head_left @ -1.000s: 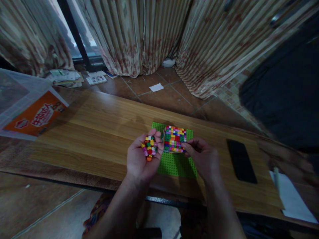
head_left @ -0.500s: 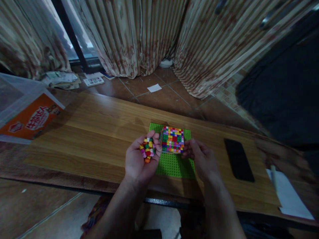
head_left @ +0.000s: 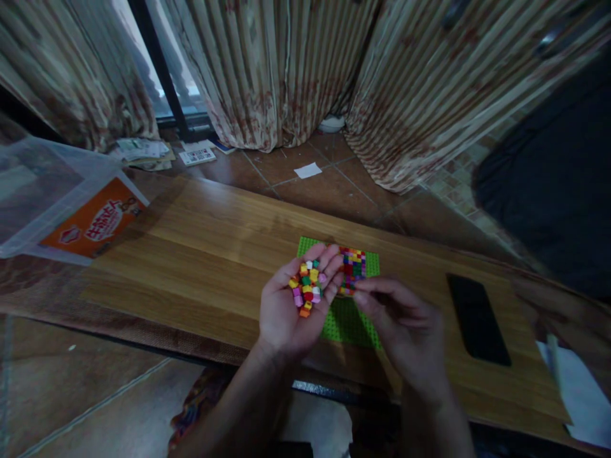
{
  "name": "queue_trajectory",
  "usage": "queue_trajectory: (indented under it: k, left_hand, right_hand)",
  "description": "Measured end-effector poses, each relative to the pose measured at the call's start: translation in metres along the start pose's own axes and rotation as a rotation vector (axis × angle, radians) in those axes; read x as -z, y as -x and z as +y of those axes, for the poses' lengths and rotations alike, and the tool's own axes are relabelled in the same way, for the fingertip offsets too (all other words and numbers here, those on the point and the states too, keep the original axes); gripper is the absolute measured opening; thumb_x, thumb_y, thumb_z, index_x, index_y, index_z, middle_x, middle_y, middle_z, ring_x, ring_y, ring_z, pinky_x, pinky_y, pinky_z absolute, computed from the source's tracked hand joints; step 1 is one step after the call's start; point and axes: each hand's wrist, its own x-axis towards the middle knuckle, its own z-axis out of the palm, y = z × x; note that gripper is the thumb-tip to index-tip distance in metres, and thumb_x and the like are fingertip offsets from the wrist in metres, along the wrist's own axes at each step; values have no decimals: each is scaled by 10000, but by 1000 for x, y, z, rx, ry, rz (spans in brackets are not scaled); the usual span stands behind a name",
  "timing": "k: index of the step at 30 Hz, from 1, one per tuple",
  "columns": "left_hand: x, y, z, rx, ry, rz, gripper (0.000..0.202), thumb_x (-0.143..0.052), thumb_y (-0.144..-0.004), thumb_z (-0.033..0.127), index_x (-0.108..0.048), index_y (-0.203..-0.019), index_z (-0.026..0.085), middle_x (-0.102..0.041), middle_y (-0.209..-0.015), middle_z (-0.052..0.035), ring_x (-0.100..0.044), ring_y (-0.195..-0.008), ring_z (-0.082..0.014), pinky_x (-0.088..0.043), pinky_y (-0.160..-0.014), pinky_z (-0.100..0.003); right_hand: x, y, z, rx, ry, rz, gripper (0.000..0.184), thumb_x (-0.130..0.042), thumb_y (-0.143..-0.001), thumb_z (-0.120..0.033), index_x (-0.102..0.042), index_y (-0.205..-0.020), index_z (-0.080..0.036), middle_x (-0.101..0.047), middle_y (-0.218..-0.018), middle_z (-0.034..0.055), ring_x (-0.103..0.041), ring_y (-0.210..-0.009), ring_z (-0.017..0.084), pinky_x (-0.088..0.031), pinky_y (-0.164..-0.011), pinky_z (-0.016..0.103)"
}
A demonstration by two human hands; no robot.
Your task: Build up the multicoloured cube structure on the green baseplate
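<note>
My left hand [head_left: 291,312], palm up and cupped, carries a heap of small coloured building bricks [head_left: 308,286] in yellow, orange, pink, white, red and green. Its fingers reach over the left part of a multicoloured block built of such bricks [head_left: 354,261], hiding that side. The block stands on a green studded baseplate [head_left: 351,321]. My right hand [head_left: 405,324] is at the block's near right corner, with thumb and forefinger close together in a pinch. Whatever lies between those fingertips is too small to make out.
A black phone [head_left: 478,318] lies on the wooden table [head_left: 200,254], right of the baseplate. White paper with a pen [head_left: 552,356] is at the right end. A clear plastic box with an orange label [head_left: 95,219] stands at the left end. Curtains [head_left: 296,70] hang beyond.
My left hand has come over the block's left part, its fingers straighter and the bricks more spread out. My right hand has turned into a pinch near the block's corner. The view has shifted left.
</note>
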Motion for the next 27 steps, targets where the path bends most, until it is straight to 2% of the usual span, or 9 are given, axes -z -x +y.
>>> queue_trajectory:
  k: [3,6,11,15,19,24,27]
  left_hand:
    - [1,0,-1,14,-1,-65,303,-467,-896,239,-718,-995,101,-723,-1106,-137,-673,-1069,-223,-474,-1031,-373]
    - [2,0,-1,28,-2,-77,321,-457,-901,253,-713,-1013,95,-722,-1106,-140,-628,-1171,-243,-428,-1087,-390]
    - [3,0,-3,51,-21,-82,329,-448,-902,244,-715,-1016,88,-727,-1071,-134,-649,-1126,-244,-414,-1099,-387]
    - [3,-2,-6,63,-23,-58,329,-438,-902,224,-716,-1001,78,-730,-1041,-135,-678,-1054,-228,-418,-1092,-365]
    - [2,0,-7,57,-5,-45,346,-413,-905,232,-704,-1033,96,-729,-1063,-123,-672,-1076,-225,-435,-1076,-364]
    - [-1,6,-4,75,-12,-49,375,-413,-892,239,-681,-1117,103,-732,-1084,-124,-650,-1138,-247,-445,-1063,-383]
    - [-2,8,-2,71,-31,-46,408,-411,-879,229,-659,-1181,110,-727,-1109,-126,-625,-1182,-258,-443,-1063,-398]
  right_hand:
    - [-9,5,-14,86,70,-222,142,-677,-862,-193,-710,-966,-283,-715,-956,-21,-663,-913,128,-522,-820,243]
    - [-15,7,-16,115,123,-271,173,-673,-868,-191,-691,-1013,-283,-708,-1003,-15,-661,-963,132,-520,-859,248]
    - [-22,8,-11,133,157,-238,204,-665,-874,-174,-680,-1044,-286,-709,-1003,-18,-669,-932,120,-526,-844,239]
    - [-25,7,-10,168,203,-191,152,-633,-896,-163,-692,-994,-262,-713,-959,-6,-676,-906,121,-527,-828,239]
    - [-22,7,-9,164,170,-168,130,-643,-889,-176,-700,-976,-253,-717,-956,1,-681,-897,132,-532,-823,249]
    - [-16,5,-6,134,234,-24,174,-622,-899,-195,-702,-1026,-281,-722,-1000,6,-683,-917,154,-539,-813,275]
    - [-16,3,-4,125,278,-111,215,-608,-908,-212,-688,-1092,-290,-704,-1043,19,-672,-945,165,-538,-834,298]
